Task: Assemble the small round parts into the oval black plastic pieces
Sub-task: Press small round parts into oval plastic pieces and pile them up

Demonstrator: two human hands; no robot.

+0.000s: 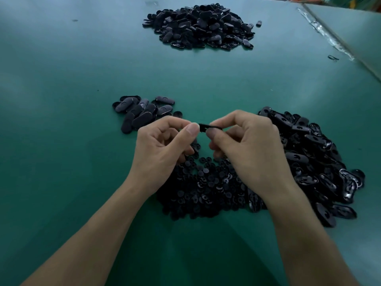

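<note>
Nothing can be read: no text, label, brand, number or sign shows on the oval black plastic pieces (their small curved marks are too fine to tell) or the green counter.

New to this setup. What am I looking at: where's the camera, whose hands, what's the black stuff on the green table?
There is no machine here: a person works with two bare hands. The single picture comes from a wide-angle camera worn on the person's head, looking forward and down, so both forearms come in from the bottom edge. The left hand and the right hand each pinch one end of a thin black plastic piece, seen edge-on above the table. On the green table surface lie four heaps: small round black parts under the hands, oval black plastic pieces to the right, a small group of oval pieces beyond the left hand, and a large pile at the far side. Whether a round part already sits in the held piece cannot be seen.
</note>
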